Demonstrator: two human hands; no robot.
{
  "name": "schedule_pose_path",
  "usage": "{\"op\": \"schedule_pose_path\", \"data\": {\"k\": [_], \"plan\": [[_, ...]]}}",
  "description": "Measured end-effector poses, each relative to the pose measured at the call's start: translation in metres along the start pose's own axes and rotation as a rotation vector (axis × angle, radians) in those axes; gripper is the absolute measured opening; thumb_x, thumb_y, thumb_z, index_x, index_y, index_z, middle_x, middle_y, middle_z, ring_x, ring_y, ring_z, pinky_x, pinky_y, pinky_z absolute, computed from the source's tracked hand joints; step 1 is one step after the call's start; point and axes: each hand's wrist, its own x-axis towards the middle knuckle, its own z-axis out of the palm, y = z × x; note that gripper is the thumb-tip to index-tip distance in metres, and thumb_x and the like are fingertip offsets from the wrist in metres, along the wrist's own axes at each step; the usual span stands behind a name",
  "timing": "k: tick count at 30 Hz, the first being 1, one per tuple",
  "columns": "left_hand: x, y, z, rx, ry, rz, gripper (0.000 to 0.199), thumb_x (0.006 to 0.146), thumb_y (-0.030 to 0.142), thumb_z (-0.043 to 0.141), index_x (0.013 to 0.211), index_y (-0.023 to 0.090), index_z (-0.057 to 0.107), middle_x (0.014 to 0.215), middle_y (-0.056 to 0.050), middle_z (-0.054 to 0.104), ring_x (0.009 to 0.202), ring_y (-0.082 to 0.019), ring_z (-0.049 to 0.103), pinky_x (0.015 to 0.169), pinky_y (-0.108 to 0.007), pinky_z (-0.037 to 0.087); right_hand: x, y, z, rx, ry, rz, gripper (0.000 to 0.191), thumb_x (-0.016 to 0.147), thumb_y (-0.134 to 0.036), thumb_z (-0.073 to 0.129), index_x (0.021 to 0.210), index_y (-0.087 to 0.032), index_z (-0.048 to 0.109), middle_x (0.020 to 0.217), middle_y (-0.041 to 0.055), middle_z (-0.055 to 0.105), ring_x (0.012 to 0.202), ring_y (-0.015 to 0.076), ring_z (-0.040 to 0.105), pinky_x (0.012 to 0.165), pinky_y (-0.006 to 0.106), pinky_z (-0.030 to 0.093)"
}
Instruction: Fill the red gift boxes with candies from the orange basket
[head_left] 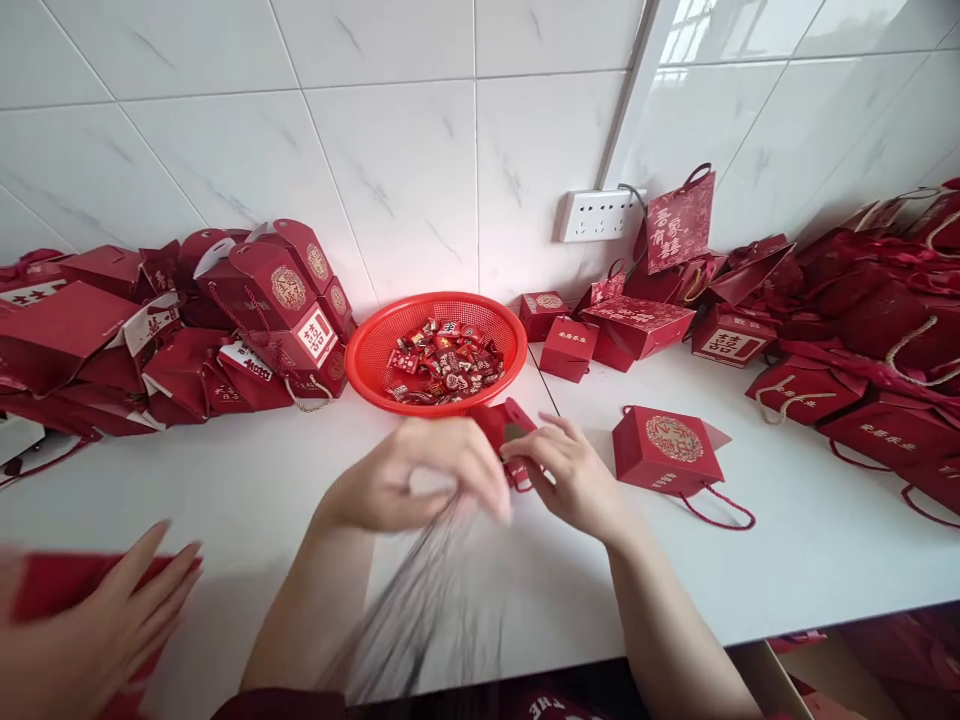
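right hand point(570, 480): grip pinching open box point(496, 422) | left hand point(427, 470): blurred, grip unclear | stacked carton point(289, 325): "囍" | shirt point(555, 708): "THE"

On the table point(300, 540), a plastic basket point(373, 350) stood near the tiled wall point(397, 160), with wrapped sweets point(450, 365) in it. Left of it lay a heap of gift boxes point(180, 350); right of it, small boxes point(568, 347), and at far right a larger pile point(874, 400). A rope-handled box point(664, 450) lay before the small boxes, and a power strip point(600, 216) was on the wall behind them
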Motion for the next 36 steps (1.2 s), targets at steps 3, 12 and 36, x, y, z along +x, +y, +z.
{"op": "schedule_pose_path", "data": {"k": [3, 12, 36], "plan": [[0.016, 0.034, 0.017, -0.096, -0.552, 0.411, 0.030, 0.092, 0.043, 0.053, 0.110, 0.030, 0.073, 0.114, -0.005, 0.069, 0.110, -0.023, 0.062, 0.097, -0.040, 0.050, 0.002, -0.011, 0.005, 0.032, -0.075, -0.088, 0.035, 0.091, -0.002, 0.043, 0.105, -0.023, 0.067, 0.101, 0.0043, 0.074, 0.100, 0.0187, 0.066, 0.096, 0.038, 0.047], [0.021, 0.027, 0.035, 0.087, -0.762, 0.260, 0.035, 0.092, 0.032, 0.048, 0.059, 0.019, 0.046, 0.063, 0.000, 0.049, 0.058, -0.014, 0.045, 0.054, -0.028, 0.031, 0.003, -0.008, 0.002, 0.181, -0.218, -0.007, 0.016, 0.092, -0.035, 0.066, 0.100, -0.022, 0.073, 0.105, 0.0079, 0.070, 0.096, 0.0209, 0.064, 0.086, 0.037, 0.052], [0.004, 0.042, 0.021, 0.339, -0.911, 0.109, 0.015, 0.082, 0.017, 0.050, 0.069, 0.019, 0.057, 0.070, -0.002, 0.065, 0.062, -0.018, 0.058, 0.058, -0.028, 0.035, -0.003, 0.003, 0.014, 0.066, -0.267, 0.072, 0.022, 0.087, -0.012, 0.059, 0.100, -0.022, 0.073, 0.154, 0.0101, 0.041, 0.145, 0.0282, 0.034, 0.115, 0.049, 0.037]]}}
